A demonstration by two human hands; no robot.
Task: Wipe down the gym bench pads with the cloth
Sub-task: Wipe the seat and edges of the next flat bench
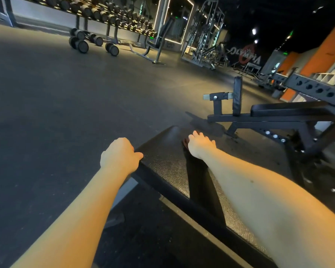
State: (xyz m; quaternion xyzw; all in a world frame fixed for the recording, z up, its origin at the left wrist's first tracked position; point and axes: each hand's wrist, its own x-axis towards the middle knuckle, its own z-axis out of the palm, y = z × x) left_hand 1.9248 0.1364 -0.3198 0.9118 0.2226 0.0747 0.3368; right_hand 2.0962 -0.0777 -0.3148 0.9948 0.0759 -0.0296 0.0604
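left hand (120, 155): at 9 o'clock of the bench pad (166, 163), thumb on top of the pad's edge, fingers hidden over the side; reads as a grip steadying the pad.
right hand (200, 146): on top of the pad toward its far end, fingers bent down and bunched on the cloth (186, 142).
cloth: dark reddish sliver showing at the right hand's 9 o'clock, the rest hidden under the palm; lies flat on the pad.
step: wiping in hand, probably on the far stretch of this pad.
done so far: cannot tell, no wet or streak marks visible.
next move: likely drag the cloth back toward 6 o'clock along the pad; needs steady downward pressure and the forearm lifted out of the way.
also left: second bench (278, 111) at 2 o'clock, well apart, pads not yet touched.
background: dumbbell rack (97, 10) at 11 o'clock.
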